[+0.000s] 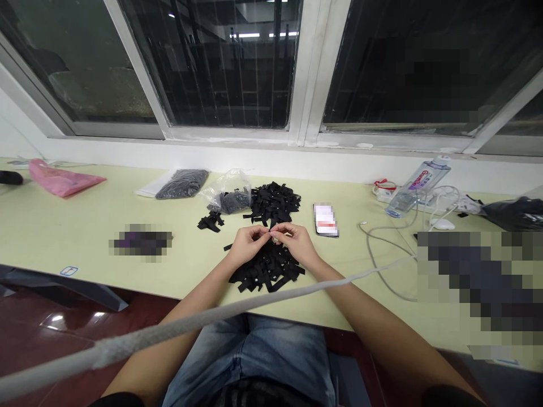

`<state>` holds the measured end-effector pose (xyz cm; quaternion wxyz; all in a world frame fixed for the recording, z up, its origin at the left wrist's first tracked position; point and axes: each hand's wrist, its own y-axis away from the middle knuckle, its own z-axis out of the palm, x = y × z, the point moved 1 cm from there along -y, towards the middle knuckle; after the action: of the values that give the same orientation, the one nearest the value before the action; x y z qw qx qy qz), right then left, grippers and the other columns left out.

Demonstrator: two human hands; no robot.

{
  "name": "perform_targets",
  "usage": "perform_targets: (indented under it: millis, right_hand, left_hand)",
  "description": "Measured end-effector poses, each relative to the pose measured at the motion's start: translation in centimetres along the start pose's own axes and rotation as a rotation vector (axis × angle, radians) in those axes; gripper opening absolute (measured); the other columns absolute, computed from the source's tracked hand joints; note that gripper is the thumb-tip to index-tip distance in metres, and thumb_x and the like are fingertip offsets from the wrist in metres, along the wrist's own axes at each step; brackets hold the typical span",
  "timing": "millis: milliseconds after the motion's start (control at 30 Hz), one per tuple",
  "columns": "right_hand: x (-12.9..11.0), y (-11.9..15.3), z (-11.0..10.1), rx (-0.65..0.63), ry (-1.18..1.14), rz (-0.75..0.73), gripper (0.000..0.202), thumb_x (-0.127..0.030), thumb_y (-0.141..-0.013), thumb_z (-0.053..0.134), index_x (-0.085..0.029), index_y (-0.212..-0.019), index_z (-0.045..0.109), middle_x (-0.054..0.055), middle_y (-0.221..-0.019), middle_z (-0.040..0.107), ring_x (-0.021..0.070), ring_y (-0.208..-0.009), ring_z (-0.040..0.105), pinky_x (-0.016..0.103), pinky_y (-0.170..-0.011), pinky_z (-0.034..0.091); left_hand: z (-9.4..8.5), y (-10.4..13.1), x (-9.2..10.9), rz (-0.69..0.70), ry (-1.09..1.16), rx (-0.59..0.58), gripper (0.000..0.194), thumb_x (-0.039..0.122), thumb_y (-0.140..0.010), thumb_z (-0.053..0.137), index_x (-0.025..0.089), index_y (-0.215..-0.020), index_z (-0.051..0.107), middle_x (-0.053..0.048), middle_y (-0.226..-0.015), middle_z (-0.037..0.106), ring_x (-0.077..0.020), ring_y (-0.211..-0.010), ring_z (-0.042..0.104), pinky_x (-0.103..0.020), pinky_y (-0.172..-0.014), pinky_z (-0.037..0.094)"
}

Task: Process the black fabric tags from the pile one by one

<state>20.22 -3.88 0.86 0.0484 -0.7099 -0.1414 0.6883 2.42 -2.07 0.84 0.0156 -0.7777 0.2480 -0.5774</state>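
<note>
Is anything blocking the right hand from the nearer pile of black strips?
Nothing visible does: the right hand is at the far edge of the nearer pile. The pale cable only crosses the forearm.

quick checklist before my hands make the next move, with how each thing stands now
1. Both hands in view: ok, left hand and right hand meet at the fingertips by the near pile of black strips.
2. Firm grip on a piece: cannot tell, whatever is between the fingertips is too small to make out.
3. All strips in one place: not ok, there is also a far pile and a small cluster to its left.
4. Phone clear of the strips: ok, it lies apart, right of the far pile.
5. View free of obstruction: not ok, a pale cord crosses in front of both forearms.
</note>
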Motion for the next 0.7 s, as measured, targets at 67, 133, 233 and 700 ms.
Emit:
perform_targets:
  millis: [67, 133, 233, 700]
  right_hand:
    - [-0.02, 0.00, 0.08, 0.007, -0.011, -0.009, 0.022, -0.040, -0.082, 0.071, -0.020, -0.089, 0.072, 0.002, -0.079, 0.065, 0.0139, -0.070, 0.058, 0.027, -0.067, 0.049]
    - [0.07, -0.06, 0.10, 0.002, -0.016, -0.012, 0.022, -0.040, -0.082, 0.071, -0.020, -0.089, 0.072, 0.001, -0.076, 0.064, 0.0138, -0.068, 0.058, 0.027, -0.067, 0.049]
    - [0.31, -0.20, 0.05, -0.006, -0.024, -0.010, 0.023, -0.041, -0.081, 0.072, -0.020, -0.089, 0.071, 0.001, -0.074, 0.064, 0.0142, -0.067, 0.058, 0.028, -0.067, 0.048]
    - [-0.06, -0.08, -0.07, -0.046, -0.231, 0.204, 0.047, -0.041, -0.072, 0.082, -0.020, -0.108, 0.061, -0.001, -0.074, 0.065, 0.0157, -0.072, 0.064, 0.028, -0.066, 0.050]
  left_hand:
    - [0.02, 0.08, 0.15, 0.017, -0.008, -0.023, 0.030, 0.042, -0.091, 0.062, 0.015, -0.094, 0.075, -0.007, -0.089, 0.073, -0.0176, -0.078, 0.063, -0.027, -0.072, 0.046]
    - [0.01, 0.14, 0.28, 0.029, -0.013, -0.032, 0.029, 0.041, -0.091, 0.061, 0.015, -0.094, 0.075, -0.007, -0.089, 0.073, -0.0178, -0.078, 0.064, -0.027, -0.072, 0.047]
    - [-0.03, 0.18, 0.38, 0.043, -0.033, -0.032, 0.029, 0.040, -0.092, 0.060, 0.015, -0.091, 0.074, -0.006, -0.087, 0.073, -0.0176, -0.078, 0.063, -0.027, -0.072, 0.046]
    - [-0.53, 0.11, 0.89, -0.022, 0.129, -0.070, 0.032, 0.045, -0.088, 0.067, 0.014, -0.081, 0.071, -0.004, -0.074, 0.068, -0.0136, -0.066, 0.056, -0.025, -0.064, 0.042]
